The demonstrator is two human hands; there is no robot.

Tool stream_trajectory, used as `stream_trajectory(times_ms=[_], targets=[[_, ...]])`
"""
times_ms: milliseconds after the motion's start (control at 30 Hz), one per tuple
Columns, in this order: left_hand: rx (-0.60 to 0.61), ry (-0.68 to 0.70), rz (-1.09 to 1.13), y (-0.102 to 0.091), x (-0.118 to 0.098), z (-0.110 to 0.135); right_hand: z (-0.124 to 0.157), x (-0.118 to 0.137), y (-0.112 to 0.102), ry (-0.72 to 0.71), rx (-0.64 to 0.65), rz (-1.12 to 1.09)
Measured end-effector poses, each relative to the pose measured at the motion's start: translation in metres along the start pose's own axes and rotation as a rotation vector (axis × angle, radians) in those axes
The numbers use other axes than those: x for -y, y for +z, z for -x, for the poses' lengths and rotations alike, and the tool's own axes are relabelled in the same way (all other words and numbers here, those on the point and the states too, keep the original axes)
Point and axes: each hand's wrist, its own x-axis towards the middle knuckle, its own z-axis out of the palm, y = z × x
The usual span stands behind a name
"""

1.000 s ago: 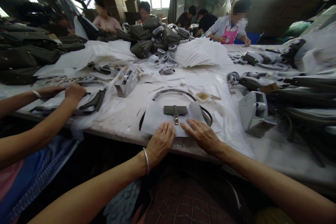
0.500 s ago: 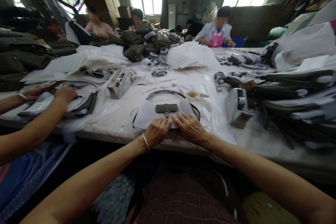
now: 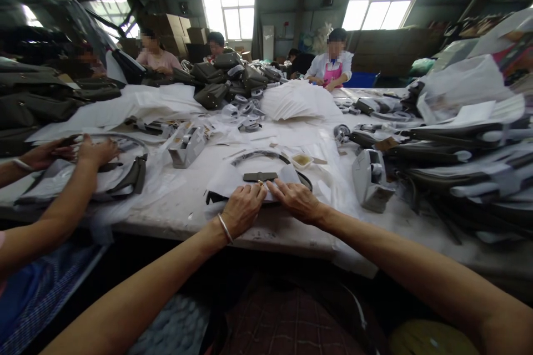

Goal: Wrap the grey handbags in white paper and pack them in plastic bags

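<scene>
From the head camera, a white paper sheet (image 3: pixel 225 180) lies near the front edge of the counter (image 3: pixel 183 208), with a dark flap piece (image 3: pixel 260 176) resting on top of it and a curved dark handle (image 3: pixel 258 155) arching just behind. The left hand (image 3: pixel 244 208), a bracelet (image 3: pixel 225 227) at its wrist, sits on the near part of the sheet with fingers curled and tips up against the small metal clasp of the flap piece; whether its grip actually pinches paper or clasp cannot be told. The right hand (image 3: pixel 295 199) lies just beside it, its grip spread flat, holding nothing and pressing the sheet down. As things lie, the piece looks placed and centred on the paper, while its top and the handle are bare, so any covering seems barely begun. A small dish (image 3: pixel 302 161) stands just right of the handle, a grey tape dispenser (image 3: pixel 370 175) further right, and another dispenser (image 3: pixel 185 147) to the left. At the far left a co-worker's hand (image 3: pixel 95 150) rests on a similar bundle, and dark bags (image 3: pixel 458 150) are stacked at the right.
</scene>
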Motion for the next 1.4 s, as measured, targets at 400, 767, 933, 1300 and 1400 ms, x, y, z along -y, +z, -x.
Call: stream_trajectory(times_ms=[400,767,933,1300,1400], targets=[[-0.382,-0.084,-0.15,0.05,-0.005,0.003,-0.026,0.013,-0.005,-0.043,0.028,-0.018],[-0.485,-0.039,-0.001,0.059,-0.008,0.011,0.003,0.02,0.013,-0.044,-0.19,-0.004],[-0.499,-0.019,0.048,0.061,-0.012,0.012,0.011,0.023,0.016,-0.01,-0.177,-0.156],[-0.618,-0.141,0.126,0.078,-0.019,0.013,-0.038,-0.136,0.005,0.528,0.101,-1.003],[-0.67,-0.145,0.092,0.079,-0.02,0.01,-0.071,-0.173,0.024,0.646,0.085,-0.834]])
